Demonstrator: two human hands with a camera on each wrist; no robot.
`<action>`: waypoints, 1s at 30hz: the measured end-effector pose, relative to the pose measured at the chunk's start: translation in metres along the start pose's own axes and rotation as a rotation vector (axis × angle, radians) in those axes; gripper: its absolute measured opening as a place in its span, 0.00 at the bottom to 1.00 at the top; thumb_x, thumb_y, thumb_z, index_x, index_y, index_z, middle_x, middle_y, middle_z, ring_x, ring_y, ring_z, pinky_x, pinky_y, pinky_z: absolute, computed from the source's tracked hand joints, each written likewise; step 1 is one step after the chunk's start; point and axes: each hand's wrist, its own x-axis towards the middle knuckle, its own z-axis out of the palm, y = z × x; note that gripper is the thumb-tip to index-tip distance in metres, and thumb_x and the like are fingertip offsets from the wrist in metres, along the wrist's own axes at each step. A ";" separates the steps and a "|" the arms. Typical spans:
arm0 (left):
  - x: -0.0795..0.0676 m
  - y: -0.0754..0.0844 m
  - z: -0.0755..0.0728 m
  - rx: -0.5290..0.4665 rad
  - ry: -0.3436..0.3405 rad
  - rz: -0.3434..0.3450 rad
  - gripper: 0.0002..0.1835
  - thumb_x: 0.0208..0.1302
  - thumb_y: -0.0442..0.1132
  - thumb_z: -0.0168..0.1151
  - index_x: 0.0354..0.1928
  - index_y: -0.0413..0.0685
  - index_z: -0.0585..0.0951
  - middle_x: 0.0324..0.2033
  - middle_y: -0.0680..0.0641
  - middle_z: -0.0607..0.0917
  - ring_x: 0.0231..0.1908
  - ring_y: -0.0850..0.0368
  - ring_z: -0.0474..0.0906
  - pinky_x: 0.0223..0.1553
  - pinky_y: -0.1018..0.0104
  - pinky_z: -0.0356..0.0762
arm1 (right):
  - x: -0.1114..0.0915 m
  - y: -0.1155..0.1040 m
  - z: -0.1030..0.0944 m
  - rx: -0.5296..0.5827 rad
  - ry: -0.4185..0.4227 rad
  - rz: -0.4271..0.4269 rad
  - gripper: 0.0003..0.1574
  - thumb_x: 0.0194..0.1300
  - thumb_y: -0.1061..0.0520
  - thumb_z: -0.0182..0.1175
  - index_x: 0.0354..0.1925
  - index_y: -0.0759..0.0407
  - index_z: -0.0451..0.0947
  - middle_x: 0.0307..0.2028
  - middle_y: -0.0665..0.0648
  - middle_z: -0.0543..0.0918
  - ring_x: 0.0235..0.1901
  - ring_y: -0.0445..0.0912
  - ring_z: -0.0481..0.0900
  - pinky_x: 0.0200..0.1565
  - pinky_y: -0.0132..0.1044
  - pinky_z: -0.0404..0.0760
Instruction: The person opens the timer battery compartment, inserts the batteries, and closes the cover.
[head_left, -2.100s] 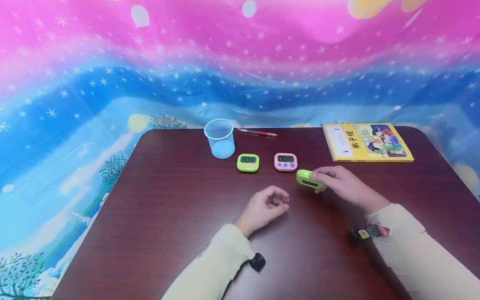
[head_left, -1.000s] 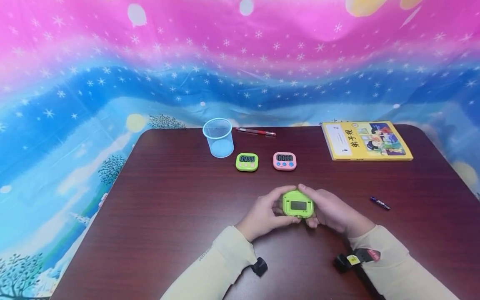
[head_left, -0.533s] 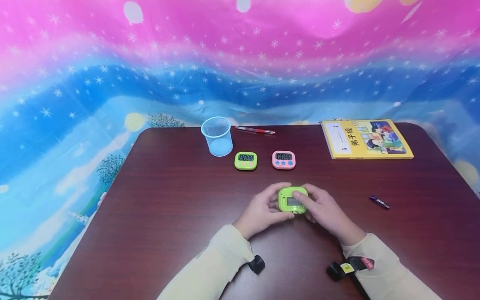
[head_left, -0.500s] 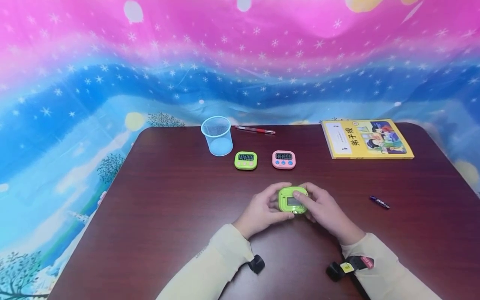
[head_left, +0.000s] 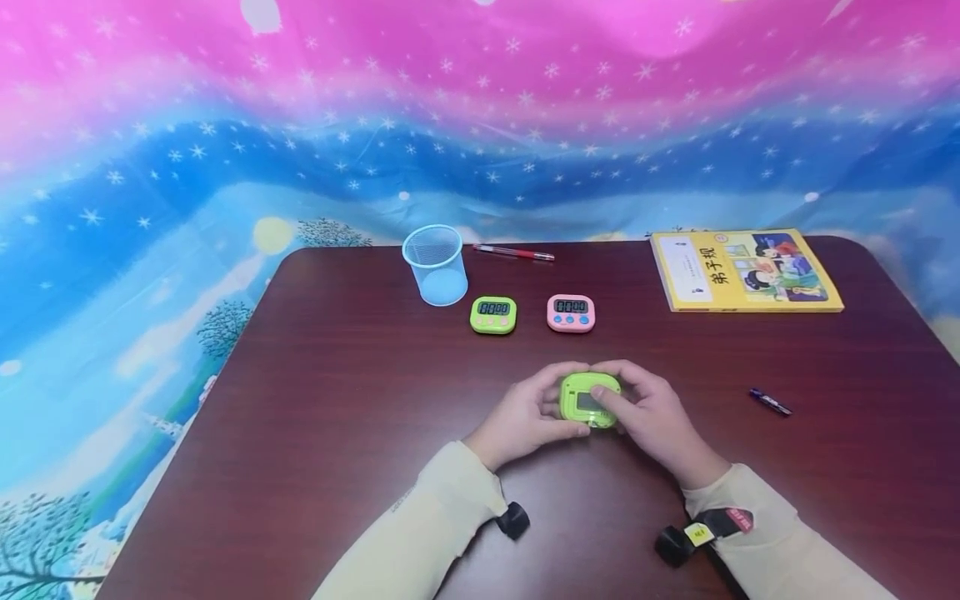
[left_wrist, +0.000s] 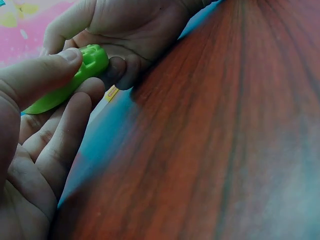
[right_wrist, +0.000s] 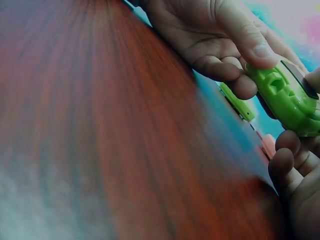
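Note:
Both hands hold one green digital timer above the table, its back with a dark rectangular panel (head_left: pixel 586 403) facing up. My left hand (head_left: pixel 523 421) grips its left side, thumb along the near edge and fingers at the far side. My right hand (head_left: pixel 660 425) holds the right side, its thumb lying across the back beside the panel. From the left wrist, the timer (left_wrist: pixel 92 62) appears edge-on between the fingertips. A notched recess shows in the edge of the timer (right_wrist: pixel 280 87) in the right wrist view.
Beyond the hands lie a second green timer (head_left: pixel 492 316) and a pink timer (head_left: pixel 571 313), both reading zeros. Behind them are a blue mesh pen holder (head_left: pixel 442 283) and a red pen (head_left: pixel 517 252). A yellow book (head_left: pixel 750 271) and a small dark battery-like cylinder (head_left: pixel 770 402) lie to the right.
The right hand has brought the green timer left and nearer, and the left hand has taken hold too. The right thumb has moved onto its back. The dark cylinder has come into view.

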 end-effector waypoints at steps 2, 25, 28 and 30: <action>0.000 0.000 0.000 0.000 -0.006 -0.001 0.40 0.57 0.29 0.75 0.70 0.55 0.69 0.53 0.49 0.85 0.45 0.64 0.85 0.47 0.66 0.84 | 0.000 -0.001 0.000 -0.004 -0.005 -0.001 0.13 0.70 0.58 0.64 0.52 0.58 0.81 0.34 0.60 0.82 0.19 0.43 0.76 0.19 0.38 0.78; 0.000 0.002 -0.001 -0.068 -0.055 -0.052 0.40 0.55 0.28 0.75 0.69 0.52 0.69 0.50 0.46 0.87 0.41 0.60 0.87 0.47 0.64 0.85 | 0.002 -0.005 0.002 -0.260 0.133 -0.015 0.08 0.67 0.53 0.67 0.41 0.55 0.87 0.32 0.50 0.87 0.30 0.42 0.79 0.32 0.29 0.77; 0.000 0.002 -0.001 -0.067 -0.045 -0.055 0.40 0.55 0.28 0.75 0.68 0.52 0.69 0.50 0.43 0.87 0.42 0.60 0.87 0.47 0.63 0.85 | 0.002 -0.003 0.003 -0.218 0.138 -0.022 0.09 0.67 0.54 0.67 0.44 0.55 0.87 0.36 0.50 0.88 0.33 0.41 0.80 0.34 0.28 0.77; 0.001 0.002 -0.001 -0.073 -0.041 -0.053 0.40 0.55 0.27 0.75 0.68 0.53 0.69 0.51 0.42 0.86 0.43 0.60 0.86 0.47 0.63 0.85 | 0.003 -0.002 0.003 -0.193 0.141 -0.048 0.10 0.67 0.55 0.67 0.46 0.54 0.86 0.39 0.49 0.87 0.36 0.40 0.80 0.36 0.28 0.77</action>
